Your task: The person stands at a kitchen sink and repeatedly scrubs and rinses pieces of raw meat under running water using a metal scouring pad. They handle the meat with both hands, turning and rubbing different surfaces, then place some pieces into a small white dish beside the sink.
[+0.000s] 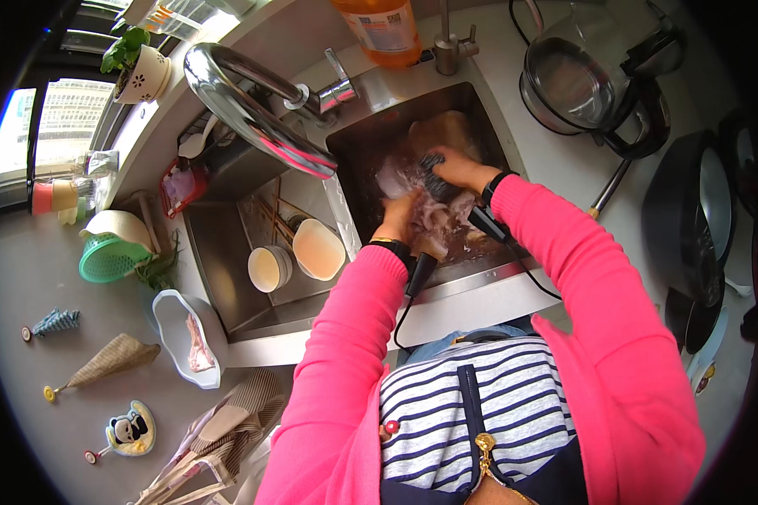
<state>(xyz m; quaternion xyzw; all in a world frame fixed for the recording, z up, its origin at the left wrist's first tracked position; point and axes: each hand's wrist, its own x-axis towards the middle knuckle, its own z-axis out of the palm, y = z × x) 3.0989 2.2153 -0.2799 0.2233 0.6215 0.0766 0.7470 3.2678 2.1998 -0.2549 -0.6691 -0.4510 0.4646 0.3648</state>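
Both my hands are in the right basin (346, 208) of a steel sink, among several pale pink pieces of raw meat (434, 218) in cloudy water. My right hand (464, 170) grips a dark grey, rough-textured scouring pad (441, 184) over the meat. Lower and to the left, my left hand (402, 216) reaches down beside a pale piece of meat (393, 180); its fingertips are hidden by water and blur, so its grip is unclear. A larger tan piece (445, 131) lies toward the back of the basin.
The curved chrome faucet (259, 113) arches over the left basin (218, 271), where bowls (270, 268) and chopsticks (275, 208) lie. At left, a white container (183, 334) holds a meaty bone (197, 347). A glass kettle (568, 82) and dark pan (682, 214) stand at right.
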